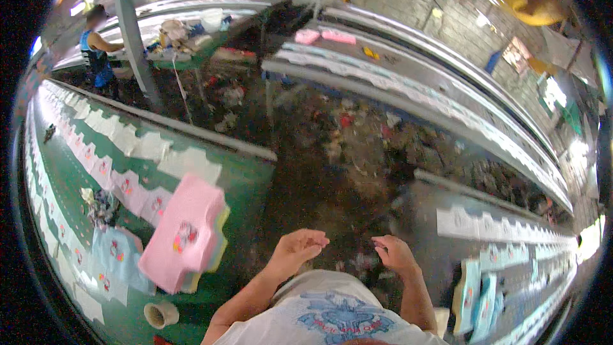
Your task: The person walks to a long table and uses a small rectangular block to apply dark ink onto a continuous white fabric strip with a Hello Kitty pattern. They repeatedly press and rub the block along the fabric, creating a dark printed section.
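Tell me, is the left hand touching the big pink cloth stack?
Apart. The head view shows the left hand to the right of the pink cloth stack, with green tabletop showing in the gap between them.

At eight o'clock in our view, we see a thick pink-topped cloth stack [175, 243], notch-edged and printed, yellow layers showing beneath; it lies on the green table [246, 201], its far end toward one o'clock. Between four and five, we see a light-blue printed stack [471, 287].
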`<state>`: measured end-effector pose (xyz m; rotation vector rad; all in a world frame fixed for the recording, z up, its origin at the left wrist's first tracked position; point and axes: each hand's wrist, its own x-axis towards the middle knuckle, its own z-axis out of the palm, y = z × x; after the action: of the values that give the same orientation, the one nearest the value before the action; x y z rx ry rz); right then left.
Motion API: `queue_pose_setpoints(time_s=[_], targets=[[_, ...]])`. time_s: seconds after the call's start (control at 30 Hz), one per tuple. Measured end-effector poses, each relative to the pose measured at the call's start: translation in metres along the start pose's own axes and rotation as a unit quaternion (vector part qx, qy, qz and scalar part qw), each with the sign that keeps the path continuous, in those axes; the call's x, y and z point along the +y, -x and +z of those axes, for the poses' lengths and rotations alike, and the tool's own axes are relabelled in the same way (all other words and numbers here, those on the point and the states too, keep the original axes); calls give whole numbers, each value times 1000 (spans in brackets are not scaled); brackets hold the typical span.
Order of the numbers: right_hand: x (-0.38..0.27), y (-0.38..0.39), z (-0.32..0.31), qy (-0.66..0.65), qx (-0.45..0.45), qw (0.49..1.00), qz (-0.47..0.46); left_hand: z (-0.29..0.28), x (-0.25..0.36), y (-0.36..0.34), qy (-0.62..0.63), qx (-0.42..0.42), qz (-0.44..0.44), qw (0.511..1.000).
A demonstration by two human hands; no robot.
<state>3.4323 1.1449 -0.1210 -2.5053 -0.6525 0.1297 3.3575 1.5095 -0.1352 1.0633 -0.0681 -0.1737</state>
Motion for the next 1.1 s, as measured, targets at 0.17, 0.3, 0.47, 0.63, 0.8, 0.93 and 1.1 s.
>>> queue_pose_setpoints(time_s=[0.17, 0.3, 0.47, 0.63, 0.8, 0.93, 1.1], targets=[[-1, -205, -40, 35, -16, 988, -152, -35, 29, -115, 5, 65, 48, 997], [-15, -339, -52, 25, -68, 960, -271, -68, 33, -198, 19, 125, 10, 992], [17, -488, -52, 75, -120, 939, -313, -129, 20, -323, 13, 174, -8, 985], [58, -593, -61, 37, -177, 936, -303, -165, 35, -452, 49, 221, 27, 974], [91, -692, -54, -17, -201, 947, -252, -204, 77, -508, 49, 246, 69, 966], [110, -765, -27, -139, -221, 938, -227, -244, 102, -536, 28, 353, 95, 930], [83, -893, -1, -154, -190, 883, -401, -290, 107, -564, 26, 466, 101, 879]])
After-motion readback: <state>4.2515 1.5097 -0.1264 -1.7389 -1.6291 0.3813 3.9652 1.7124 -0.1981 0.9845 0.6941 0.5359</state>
